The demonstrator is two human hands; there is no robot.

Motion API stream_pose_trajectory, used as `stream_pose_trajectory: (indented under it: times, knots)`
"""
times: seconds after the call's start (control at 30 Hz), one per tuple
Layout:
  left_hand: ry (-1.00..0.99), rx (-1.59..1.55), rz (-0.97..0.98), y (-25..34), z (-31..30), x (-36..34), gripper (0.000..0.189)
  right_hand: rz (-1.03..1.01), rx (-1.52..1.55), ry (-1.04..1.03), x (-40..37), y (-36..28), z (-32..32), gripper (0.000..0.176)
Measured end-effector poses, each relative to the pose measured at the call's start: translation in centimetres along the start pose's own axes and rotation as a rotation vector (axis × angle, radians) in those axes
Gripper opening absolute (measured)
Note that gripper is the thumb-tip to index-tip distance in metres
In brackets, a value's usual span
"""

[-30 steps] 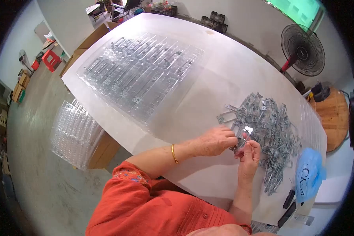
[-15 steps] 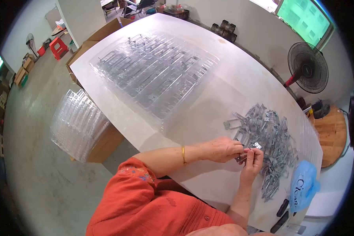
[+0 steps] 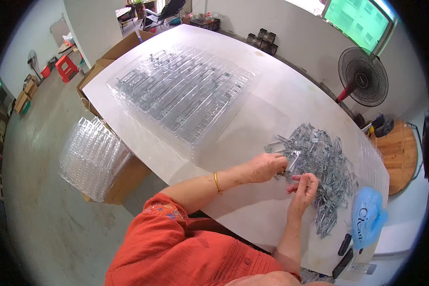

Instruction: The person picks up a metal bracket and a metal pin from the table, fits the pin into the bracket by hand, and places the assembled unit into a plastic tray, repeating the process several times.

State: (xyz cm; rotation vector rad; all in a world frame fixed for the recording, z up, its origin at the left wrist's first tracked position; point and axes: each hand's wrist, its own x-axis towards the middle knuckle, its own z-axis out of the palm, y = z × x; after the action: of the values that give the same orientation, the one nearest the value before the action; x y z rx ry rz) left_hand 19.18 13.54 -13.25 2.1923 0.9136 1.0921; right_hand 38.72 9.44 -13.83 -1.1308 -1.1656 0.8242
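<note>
Beside the pile of metal brackets (image 3: pixel 325 155) on the worktop (image 3: pixel 271 95), the hands draw apart. The left hand (image 3: pixel 267 167) now pinches what seems a single bracket (image 3: pixel 287 168) at the pile's edge, and the right hand (image 3: pixel 304 187) hovers half-curled, apparently empty.

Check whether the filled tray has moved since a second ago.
No. The filled tray still lies along the table's far left edge; only the camera shifted.

White table (image 3: pixel 271 100), glossy. On it, a silver-grey heap of metal parts (image 3: pixel 321 159) and clear, glinting trays (image 3: pixel 186 90). At its near edge, a blue bag (image 3: pixel 367 217) with dark lettering. Orange-red embroidered sleeve (image 3: pixel 176 243), gold bangle (image 3: pixel 217 182).
</note>
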Motion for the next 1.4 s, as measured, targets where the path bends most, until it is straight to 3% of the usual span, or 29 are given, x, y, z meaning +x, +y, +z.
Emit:
stream_pose_trajectory:
  times: [0.13, 0.3, 0.4, 0.53, 0.83, 1.4]
  knots:
    - [0.102, 0.01, 0.002, 0.5, -0.8, 0.8, 0.007, 0.026, 0.018, -0.042, -0.3, 1.0, 0.1, 0.016]
    - [-0.024, 0.055, -0.013, 5.8, -4.5, 1.1, 0.005, 0.068, 0.083, -0.137, -0.5, 2.4, 0.0, 0.012]
    - [-0.1, 0.225, 0.066, 8.8, -7.6, 0.1, 0.011, 0.047, 0.065, -0.178, -0.3, 2.4, -0.1, 0.011]
    - [0.064, 0.674, 0.086, 11.3, -12.5, -2.7, 0.021, 0.052, 0.046, -0.226, -0.6, 1.5, 0.2, 0.011]
    - [0.021, 1.017, -0.146, 9.6, -21.3, -7.3, 0.011, 0.038, -0.053, -0.255, -0.9, 2.3, 0.6, 0.009]
    - [-0.155, 1.089, -0.17, 6.8, -21.4, -6.5, 0.011, 0.052, -0.073, -0.26, -0.9, 2.4, 0.4, 0.009]
